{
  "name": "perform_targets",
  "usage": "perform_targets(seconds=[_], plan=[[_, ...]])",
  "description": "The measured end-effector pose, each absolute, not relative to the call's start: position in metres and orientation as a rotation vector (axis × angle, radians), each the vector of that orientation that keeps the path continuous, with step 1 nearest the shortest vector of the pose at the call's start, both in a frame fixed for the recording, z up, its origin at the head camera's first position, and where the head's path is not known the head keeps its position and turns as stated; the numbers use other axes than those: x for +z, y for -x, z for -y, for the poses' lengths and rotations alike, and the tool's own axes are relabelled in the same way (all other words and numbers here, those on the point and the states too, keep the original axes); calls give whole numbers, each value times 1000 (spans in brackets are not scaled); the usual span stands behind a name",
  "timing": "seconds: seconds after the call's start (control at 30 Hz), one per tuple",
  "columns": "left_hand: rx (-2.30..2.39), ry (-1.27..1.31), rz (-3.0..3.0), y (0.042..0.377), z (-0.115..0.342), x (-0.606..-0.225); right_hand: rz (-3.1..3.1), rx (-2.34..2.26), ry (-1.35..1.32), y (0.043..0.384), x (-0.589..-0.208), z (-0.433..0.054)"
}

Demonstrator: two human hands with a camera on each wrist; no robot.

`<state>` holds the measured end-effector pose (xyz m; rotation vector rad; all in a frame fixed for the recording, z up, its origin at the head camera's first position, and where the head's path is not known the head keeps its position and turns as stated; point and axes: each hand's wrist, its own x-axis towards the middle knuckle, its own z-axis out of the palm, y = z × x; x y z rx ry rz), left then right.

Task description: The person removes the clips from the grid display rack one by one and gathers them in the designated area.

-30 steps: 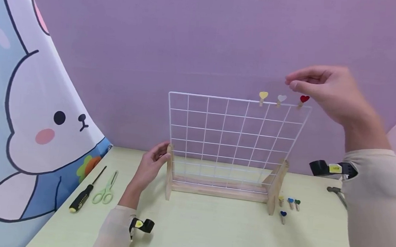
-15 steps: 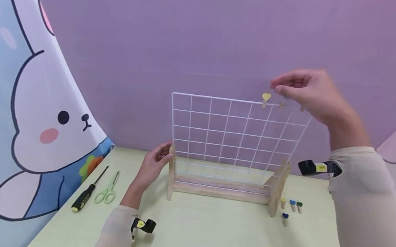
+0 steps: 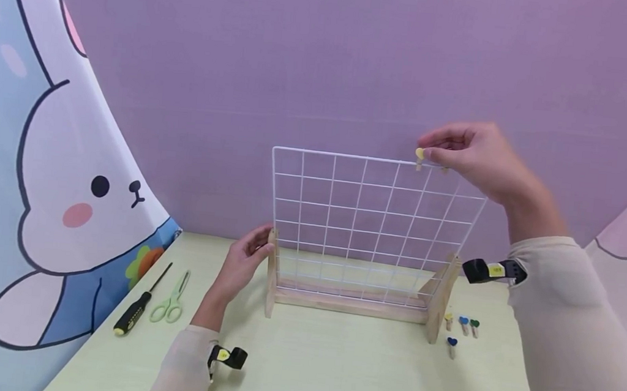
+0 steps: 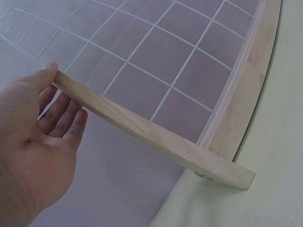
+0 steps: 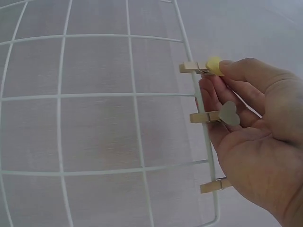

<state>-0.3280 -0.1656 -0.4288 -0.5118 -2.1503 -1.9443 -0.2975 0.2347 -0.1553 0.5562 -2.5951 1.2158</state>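
A white wire grid (image 3: pixel 340 210) stands in a wooden stand (image 3: pixel 349 302). With its thumb and fingers, my left hand (image 3: pixel 242 262) grips the upper end of the stand's left side piece (image 4: pixel 142 127). My right hand (image 3: pixel 479 159) pinches a small clothespin with a yellow heart (image 5: pixel 214 66), clipped on the grid's top wire; the thumb lies on the heart. Beside it on the same wire are a clothespin with a white heart (image 5: pixel 229 113) and a third clothespin (image 5: pixel 212 186), whose heart is hidden behind the right hand.
Several heart clothespins lie right of the stand, among them a dark blue one (image 3: pixel 452 343) and a green one (image 3: pixel 474 325). At the table's left are a screwdriver (image 3: pixel 135 310) and light green scissors (image 3: pixel 170 304). Behind hangs a purple backdrop (image 3: pixel 301 65).
My right hand has moved left and down from above the red heart clothespin to the yellow one, which it now pinches. The left hand has stayed on the stand.
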Motion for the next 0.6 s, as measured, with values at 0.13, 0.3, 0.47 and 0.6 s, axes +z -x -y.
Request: perform_targets(seconds=[0.13,0.3,0.47,0.6], plan=[[-1950,517,2145,328,166,-429,2598,1215,-549,298,-159,-234],[-1953,525,2137,330,166,-429,2561,1221,-533,297,-161,-232],[-1961,524,2135,330,166,-429,2520,1217,-503,297,-163,-230],[-1966,524,2137,330,166,-430,2493,1230,-481,297,-165,-229]])
